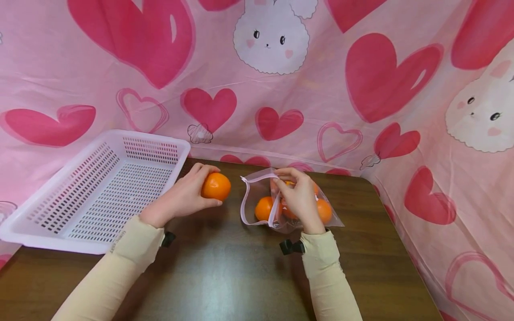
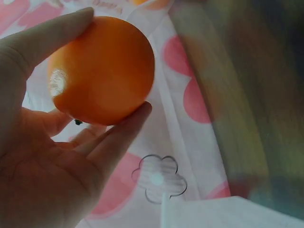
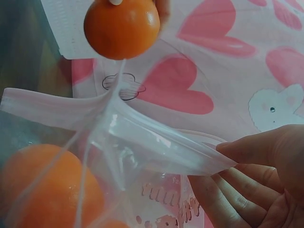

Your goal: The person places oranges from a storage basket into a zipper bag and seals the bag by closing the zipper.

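Note:
My left hand [image 1: 180,194] holds an orange [image 1: 216,186] above the table, between the basket and the bag. In the left wrist view the thumb and fingers curl around its sides, and a small dark stem shows underneath. The clear zip bag [image 3: 156,142] lies on its side, its mouth spread toward the left. My right hand [image 1: 299,198] pinches the upper edge of that mouth between thumb and fingers. Several oranges [image 1: 263,209] are inside the bag, partly hidden by the right hand. Printed lettering on the film shows in the right wrist view.
A white plastic basket [image 1: 182,154] with slotted walls stands at the left of the brown wooden table [image 1: 225,272]. Pink cloth [image 1: 241,98] printed with hearts and rabbits hangs behind the table and along its right side.

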`<move>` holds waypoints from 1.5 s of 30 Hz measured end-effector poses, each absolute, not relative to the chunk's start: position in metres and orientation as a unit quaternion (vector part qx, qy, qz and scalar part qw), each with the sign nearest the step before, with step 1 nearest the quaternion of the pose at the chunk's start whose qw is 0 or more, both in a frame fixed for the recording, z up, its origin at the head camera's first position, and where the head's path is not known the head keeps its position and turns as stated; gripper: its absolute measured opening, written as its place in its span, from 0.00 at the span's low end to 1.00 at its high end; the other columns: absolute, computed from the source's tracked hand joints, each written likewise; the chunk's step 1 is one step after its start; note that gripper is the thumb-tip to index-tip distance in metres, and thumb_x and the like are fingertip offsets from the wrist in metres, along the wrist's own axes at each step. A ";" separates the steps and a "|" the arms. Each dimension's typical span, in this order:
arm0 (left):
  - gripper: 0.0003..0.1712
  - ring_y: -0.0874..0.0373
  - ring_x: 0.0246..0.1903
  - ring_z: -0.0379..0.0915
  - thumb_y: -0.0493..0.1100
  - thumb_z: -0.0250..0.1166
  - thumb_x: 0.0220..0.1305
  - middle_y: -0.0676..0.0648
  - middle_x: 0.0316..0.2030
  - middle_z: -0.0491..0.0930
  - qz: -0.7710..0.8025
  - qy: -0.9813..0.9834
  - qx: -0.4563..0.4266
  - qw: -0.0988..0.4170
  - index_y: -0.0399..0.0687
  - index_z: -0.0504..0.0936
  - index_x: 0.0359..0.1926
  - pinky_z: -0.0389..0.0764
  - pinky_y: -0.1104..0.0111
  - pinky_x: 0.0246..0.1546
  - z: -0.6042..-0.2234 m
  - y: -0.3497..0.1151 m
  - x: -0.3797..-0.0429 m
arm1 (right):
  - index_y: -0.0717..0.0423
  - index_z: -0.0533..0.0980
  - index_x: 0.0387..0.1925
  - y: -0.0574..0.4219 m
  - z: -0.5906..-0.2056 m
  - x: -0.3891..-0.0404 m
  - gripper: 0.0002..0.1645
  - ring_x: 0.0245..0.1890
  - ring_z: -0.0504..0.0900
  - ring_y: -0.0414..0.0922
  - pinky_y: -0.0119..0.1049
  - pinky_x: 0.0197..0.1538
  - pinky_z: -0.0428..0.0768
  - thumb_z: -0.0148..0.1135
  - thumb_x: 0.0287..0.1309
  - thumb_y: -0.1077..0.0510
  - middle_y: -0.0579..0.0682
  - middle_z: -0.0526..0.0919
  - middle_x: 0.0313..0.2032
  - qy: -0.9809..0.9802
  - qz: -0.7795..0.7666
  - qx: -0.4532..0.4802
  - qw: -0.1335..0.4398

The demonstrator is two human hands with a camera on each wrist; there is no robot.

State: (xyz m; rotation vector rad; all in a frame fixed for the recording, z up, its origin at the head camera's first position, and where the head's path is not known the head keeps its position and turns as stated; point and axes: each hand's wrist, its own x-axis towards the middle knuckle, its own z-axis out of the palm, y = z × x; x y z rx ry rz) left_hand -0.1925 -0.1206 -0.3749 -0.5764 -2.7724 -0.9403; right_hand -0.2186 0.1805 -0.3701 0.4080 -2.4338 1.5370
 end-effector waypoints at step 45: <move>0.43 0.49 0.41 0.75 0.64 0.80 0.49 0.44 0.45 0.76 -0.463 -0.877 -0.063 0.114 0.40 0.73 0.54 0.82 0.58 0.43 -0.426 -0.020 -0.204 | 0.55 0.84 0.48 0.179 -0.373 -0.218 0.11 0.19 0.84 0.47 0.42 0.21 0.83 0.69 0.65 0.60 0.49 0.88 0.39 -0.834 0.518 0.153 0.112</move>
